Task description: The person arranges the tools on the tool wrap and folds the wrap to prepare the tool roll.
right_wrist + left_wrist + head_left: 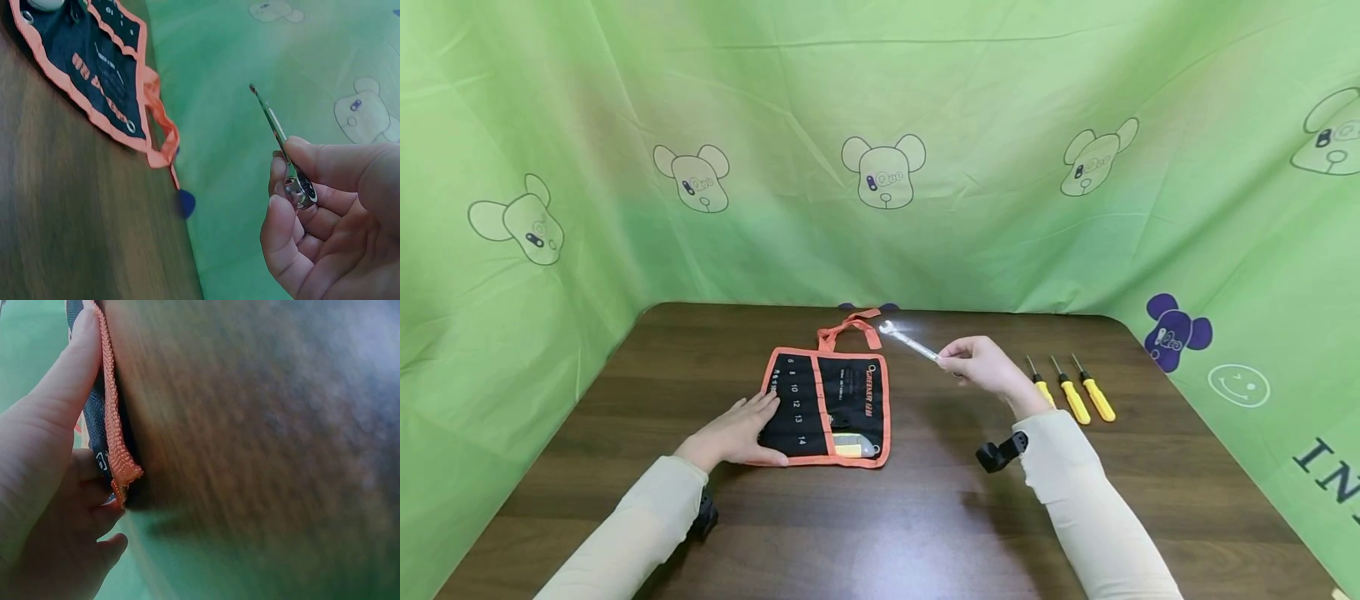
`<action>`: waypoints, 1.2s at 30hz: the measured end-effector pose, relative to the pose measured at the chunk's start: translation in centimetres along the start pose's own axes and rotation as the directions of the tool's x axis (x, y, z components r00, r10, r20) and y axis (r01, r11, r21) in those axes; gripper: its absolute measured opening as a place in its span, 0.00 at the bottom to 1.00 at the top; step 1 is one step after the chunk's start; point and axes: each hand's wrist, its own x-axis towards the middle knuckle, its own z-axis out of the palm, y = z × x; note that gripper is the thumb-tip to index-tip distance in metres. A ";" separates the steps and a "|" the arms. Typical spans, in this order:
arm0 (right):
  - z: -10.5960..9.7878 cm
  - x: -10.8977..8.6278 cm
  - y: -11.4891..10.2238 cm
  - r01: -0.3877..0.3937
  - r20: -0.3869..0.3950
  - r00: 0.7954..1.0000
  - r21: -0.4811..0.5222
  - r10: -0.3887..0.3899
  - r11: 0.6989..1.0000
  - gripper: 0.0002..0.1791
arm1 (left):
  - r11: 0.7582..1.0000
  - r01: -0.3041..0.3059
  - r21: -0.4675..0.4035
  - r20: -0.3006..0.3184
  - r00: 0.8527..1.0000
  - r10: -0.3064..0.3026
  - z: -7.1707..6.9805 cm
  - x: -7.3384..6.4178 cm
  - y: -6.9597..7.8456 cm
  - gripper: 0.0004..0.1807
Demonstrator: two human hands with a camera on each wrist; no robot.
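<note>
Silver wrench (pixel 912 342), glinting, pinched in right hand (pixel 985 367); left hand (pixel 737 432) rests loosely spread on orange-edged black pouch (pixel 846 379).

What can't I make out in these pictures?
Any markings on the wrench: too small in the head view.
Left edge of the pouch: partly under the left hand, head view.
Handle end of the leftmost screwdriver: behind the right arm, head view.
Table grain: blurred, left wrist view.
</note>
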 end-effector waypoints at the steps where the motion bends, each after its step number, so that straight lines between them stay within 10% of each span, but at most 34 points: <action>1: 0.2 0.1 0.0 -0.001 0.010 1.000 0.000 0.001 1.000 0.10 | 1.000 0.001 0.000 -0.001 1.000 -0.001 0.0 0.0 0.0 0.56; 36: 7.0 1.6 1.7 -0.030 0.192 0.981 -0.047 0.039 0.998 0.06 | 1.000 0.001 -0.006 -0.014 1.000 -0.001 0.2 0.1 -0.1 0.56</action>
